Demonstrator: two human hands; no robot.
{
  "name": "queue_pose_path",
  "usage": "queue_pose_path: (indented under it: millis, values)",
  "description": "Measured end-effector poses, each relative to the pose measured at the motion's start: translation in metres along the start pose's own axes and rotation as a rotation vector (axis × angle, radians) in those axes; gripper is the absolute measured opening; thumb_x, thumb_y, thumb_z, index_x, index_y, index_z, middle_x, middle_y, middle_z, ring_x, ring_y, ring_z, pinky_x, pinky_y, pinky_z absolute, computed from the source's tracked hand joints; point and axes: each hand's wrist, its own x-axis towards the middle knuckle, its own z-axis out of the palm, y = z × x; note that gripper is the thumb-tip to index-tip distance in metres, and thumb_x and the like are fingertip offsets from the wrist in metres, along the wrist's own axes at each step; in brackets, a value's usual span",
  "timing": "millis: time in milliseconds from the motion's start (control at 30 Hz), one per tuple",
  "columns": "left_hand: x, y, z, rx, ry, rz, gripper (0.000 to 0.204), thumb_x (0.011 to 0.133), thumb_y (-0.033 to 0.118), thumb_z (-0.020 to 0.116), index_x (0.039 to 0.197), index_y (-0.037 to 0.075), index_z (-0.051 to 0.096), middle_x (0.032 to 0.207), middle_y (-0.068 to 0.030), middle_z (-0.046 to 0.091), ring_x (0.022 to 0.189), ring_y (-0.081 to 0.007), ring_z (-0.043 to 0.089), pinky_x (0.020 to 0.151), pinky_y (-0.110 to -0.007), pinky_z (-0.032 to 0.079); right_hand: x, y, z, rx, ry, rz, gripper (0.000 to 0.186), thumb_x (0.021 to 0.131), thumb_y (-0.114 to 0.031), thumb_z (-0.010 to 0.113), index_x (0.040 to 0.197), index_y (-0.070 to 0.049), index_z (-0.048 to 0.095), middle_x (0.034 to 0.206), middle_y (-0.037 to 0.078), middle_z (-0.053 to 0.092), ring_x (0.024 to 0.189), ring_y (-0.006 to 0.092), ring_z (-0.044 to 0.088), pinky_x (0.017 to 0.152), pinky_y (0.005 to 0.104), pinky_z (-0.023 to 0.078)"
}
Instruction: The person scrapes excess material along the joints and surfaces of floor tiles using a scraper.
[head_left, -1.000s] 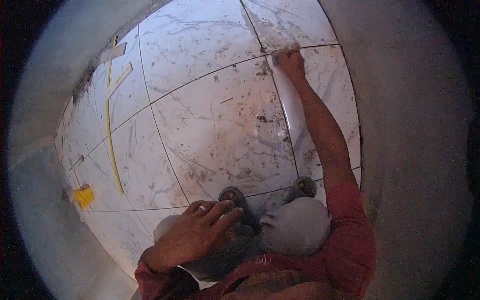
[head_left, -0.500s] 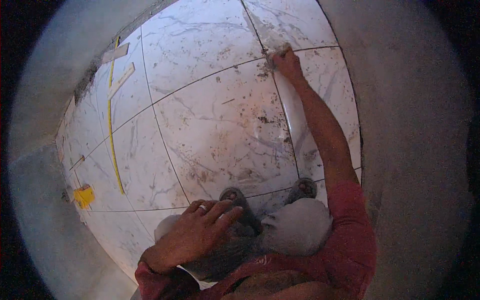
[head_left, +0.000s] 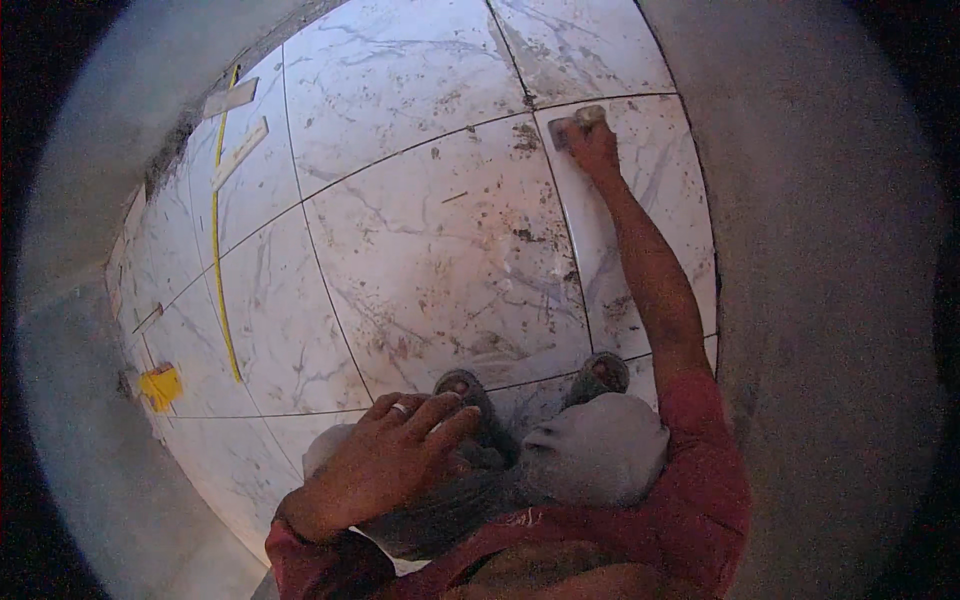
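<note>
Person crouched over marble-look floor tiles, right arm stretched out; right hand (head_left: 597,150) has its fingers closed round a small hand tool (head_left: 560,135), dark flat part to the left, something pale at the top of the fist (exact kind too small to tell). The tool sits at the far left corner of the narrow tile (head_left: 650,185) beside the grey wall (head_left: 830,300), just right of the dark joint and near where the joints cross. Left hand (head_left: 395,460) holds nothing, fingers loosely spread over the left knee, ring on one finger. Step in hand, I'd judge: working the tool across that corner of the tile surface. Next move probably calls for a firm right grip, tool face flat to the tile, and an even stroke along the joint, with the left hand free to brace. The big tile (head_left: 400,235) in front of the feet is speckled with brown dirt. Off left: a long yellow strip (head_left: 220,260), a pale flat piece (head_left: 231,97) across it near its far end, and a yellow object (head_left: 160,387), kind unclear.
</note>
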Motion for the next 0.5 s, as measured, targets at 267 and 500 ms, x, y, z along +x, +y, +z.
queue_pose_path:
  millis: [267,500]
  values:
    - [-0.002,0.001,0.001,-0.017,0.015,-0.016,0.049,0.082,0.028,0.055,0.124,0.008,0.042,0.121,-0.0133,0.047,0.108,-0.0307,0.048,0.094,-0.042,0.036,-0.014,-0.001,-0.003,0.104,0.06,0.045,0.045,0.075,-0.039,0.062,0.091,0.002,0.054,0.085,0.023,0.062,0.082,0.0381,0.06,0.07,0.0426,0.048]
    - [-0.004,-0.001,0.002,-0.027,0.014,0.022,0.051,0.082,0.027,0.055,0.127,0.009,0.038,0.122,-0.0137,0.046,0.107,-0.0314,0.049,0.092,-0.043,0.036,-0.012,-0.007,-0.008,0.06,0.076,0.176,0.05,0.074,-0.043,0.063,0.094,0.002,0.054,0.086,0.024,0.061,0.086,0.0345,0.06,0.075,0.0417,0.047]
